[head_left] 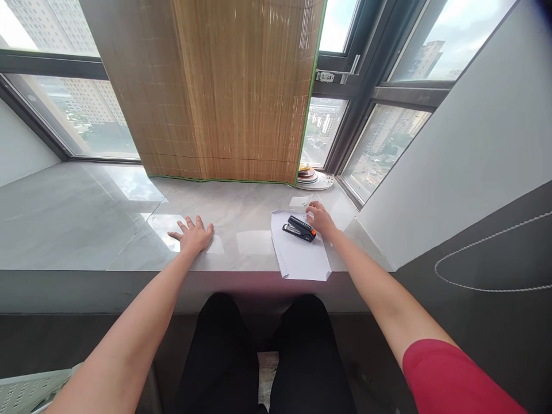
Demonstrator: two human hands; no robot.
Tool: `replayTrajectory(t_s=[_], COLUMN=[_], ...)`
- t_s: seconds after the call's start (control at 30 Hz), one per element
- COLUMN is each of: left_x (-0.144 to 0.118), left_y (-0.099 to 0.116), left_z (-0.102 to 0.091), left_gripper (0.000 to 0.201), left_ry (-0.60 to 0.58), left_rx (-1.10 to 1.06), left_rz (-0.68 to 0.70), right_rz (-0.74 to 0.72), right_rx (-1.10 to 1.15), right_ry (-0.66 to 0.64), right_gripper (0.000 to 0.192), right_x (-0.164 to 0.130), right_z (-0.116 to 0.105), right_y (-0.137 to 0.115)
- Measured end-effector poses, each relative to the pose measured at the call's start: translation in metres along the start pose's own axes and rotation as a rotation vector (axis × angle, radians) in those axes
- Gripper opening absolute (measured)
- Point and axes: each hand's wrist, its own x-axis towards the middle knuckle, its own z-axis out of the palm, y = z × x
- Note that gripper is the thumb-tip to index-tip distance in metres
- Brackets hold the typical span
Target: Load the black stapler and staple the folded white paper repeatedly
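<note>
My left hand (195, 236) lies flat on the pale stone sill (233, 213), fingers spread, with nothing in it. A black stapler (299, 229) with an orange end rests on a white sheet of paper (302, 259). The paper's near edge reaches past the sill's front edge, and its corners there curl. Beside the stapler, at the paper's upper right, is my right hand (319, 218), with fingers loosely bent and apart. No object shows in its grasp; whether its fingertips touch the paper is unclear.
A bamboo blind (233, 92) hangs in front of the window down to the sill. Stacked plates (314, 181) stand in the back right corner. A white beaded cord (487, 290) loops at the right. A pale perforated basket (34, 391) is at the lower left.
</note>
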Motion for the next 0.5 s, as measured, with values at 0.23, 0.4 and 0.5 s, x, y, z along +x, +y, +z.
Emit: replayTrajectory(t_s=[0.23,0.4,0.5], left_x=[-0.005,-0.006,-0.006], left_y=[0.001,0.002,0.002], left_z=[-0.001,-0.002,-0.003], left_gripper=[0.085,0.085,0.085], left_ry=[0.006,-0.011,-0.018], left_rx=[-0.008,-0.018,-0.019], left_rz=[0.008,0.002,0.007], right_rz=[0.154,0.098,0.023], right_rx=[-0.149,-0.128,-0.094], right_ry=[-0.21,-0.256,-0.247], right_gripper=[0.072,0.072,0.07], right_x=[0.045,0.052,0.063], right_z=[0.035,0.051,0.065], right_y=[-0.036,-0.078,-0.128])
